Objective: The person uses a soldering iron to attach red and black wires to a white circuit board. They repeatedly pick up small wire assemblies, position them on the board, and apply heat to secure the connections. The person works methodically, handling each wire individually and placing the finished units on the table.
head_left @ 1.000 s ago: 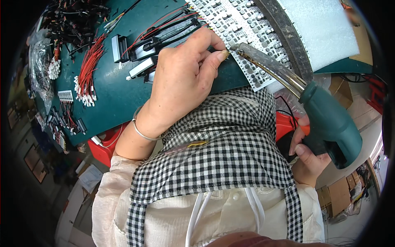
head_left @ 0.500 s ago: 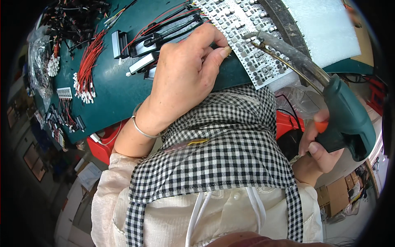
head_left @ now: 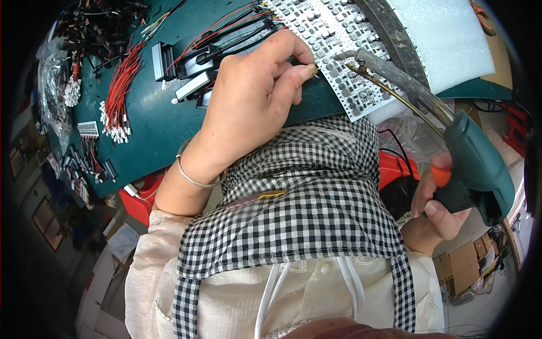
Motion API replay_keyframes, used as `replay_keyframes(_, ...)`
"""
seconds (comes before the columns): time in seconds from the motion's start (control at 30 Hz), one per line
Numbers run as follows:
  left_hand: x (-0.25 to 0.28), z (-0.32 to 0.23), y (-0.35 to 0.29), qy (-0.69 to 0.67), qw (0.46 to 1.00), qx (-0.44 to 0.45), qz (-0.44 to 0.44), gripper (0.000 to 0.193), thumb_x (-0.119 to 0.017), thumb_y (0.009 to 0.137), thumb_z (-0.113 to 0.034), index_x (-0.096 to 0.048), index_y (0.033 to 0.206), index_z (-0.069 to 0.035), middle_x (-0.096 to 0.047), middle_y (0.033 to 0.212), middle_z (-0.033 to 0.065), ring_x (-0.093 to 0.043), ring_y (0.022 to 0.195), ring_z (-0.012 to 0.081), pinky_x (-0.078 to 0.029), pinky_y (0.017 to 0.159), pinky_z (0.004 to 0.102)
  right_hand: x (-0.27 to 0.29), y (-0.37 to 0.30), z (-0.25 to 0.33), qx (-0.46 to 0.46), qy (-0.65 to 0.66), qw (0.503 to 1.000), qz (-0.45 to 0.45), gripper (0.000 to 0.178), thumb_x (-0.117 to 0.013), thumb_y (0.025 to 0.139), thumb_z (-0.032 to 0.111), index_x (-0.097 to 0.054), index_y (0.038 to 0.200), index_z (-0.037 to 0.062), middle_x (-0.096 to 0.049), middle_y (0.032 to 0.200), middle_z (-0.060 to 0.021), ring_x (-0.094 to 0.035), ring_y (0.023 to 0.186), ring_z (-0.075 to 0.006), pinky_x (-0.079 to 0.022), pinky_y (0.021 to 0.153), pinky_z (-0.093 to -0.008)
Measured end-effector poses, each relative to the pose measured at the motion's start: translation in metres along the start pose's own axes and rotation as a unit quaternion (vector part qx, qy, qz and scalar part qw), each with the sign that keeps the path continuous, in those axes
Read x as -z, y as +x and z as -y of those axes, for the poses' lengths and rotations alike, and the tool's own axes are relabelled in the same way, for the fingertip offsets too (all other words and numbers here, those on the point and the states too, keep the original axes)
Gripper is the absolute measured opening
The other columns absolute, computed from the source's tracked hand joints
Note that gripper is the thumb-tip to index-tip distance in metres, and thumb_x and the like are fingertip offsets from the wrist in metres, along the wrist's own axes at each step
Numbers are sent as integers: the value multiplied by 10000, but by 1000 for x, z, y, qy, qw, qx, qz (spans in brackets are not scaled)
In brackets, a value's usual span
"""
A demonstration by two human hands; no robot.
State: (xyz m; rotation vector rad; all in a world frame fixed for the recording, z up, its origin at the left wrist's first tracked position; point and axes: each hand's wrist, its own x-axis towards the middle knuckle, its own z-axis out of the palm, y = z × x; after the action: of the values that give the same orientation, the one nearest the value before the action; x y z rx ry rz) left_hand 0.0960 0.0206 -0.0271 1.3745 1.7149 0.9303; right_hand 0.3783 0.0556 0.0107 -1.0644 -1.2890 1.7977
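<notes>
Your left hand (head_left: pixel 254 96) sits nearer the circuit board (head_left: pixel 353 85), pinched closed, can't tell on what; right hand (head_left: pixel 443 217) grips the soldering gun (head_left: pixel 483 161), slanting up-left.

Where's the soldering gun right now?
In the head view, the green soldering gun is at the right, in the right hand. Its tip points left across the white circuit board; contact is unclear.

Left hand (head_left: pixel 254 93) pinched, right hand (head_left: pixel 443 217) curled, wrists (head_left: pixel 206 158) well apart
</notes>
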Motion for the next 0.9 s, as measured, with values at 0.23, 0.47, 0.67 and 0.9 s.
replay_keyframes(0.23,-5,0,-2,22,999,-24,-13,30,-591,894,-56,-573,914,-43,-597,579,-3,-537,521,27,-379,471,174,3,-7,-3,-5,-1,1000,7,604,-702,679,111,-386,1128,-140,-475,629,-92,-435,409,-130,-384,354,-212)
replay_keyframes(0.47,-3,-2,-2,18,1000,-24,-1,34,-595,890,-47,-573,914,-35,-598,588,1,-545,526,32,-392,482,174,-5,-13,-5,-24,-26,998,-61,539,-696,679,92,-412,1083,-124,-487,662,-108,-457,419,-144,-393,371,-225)
replay_keyframes(0.67,-3,-1,-2,47,998,-32,-6,35,-597,888,-46,-573,910,-33,-602,593,9,-550,534,41,-400,493,180,-9,-14,-11,0,-40,997,-73,454,-697,655,60,-459,1007,-101,-489,651,-104,-470,420,-158,-384,380,-230)
replay_keyframes(0.9,-3,-3,-3,83,996,-31,-7,39,-604,885,-56,-575,902,-35,-597,583,8,-546,524,40,-398,493,180,-7,-14,-11,13,-47,997,-53,407,-702,628,50,-475,940,-80,-496,656,-103,-470,422,-161,-381,391,-236)
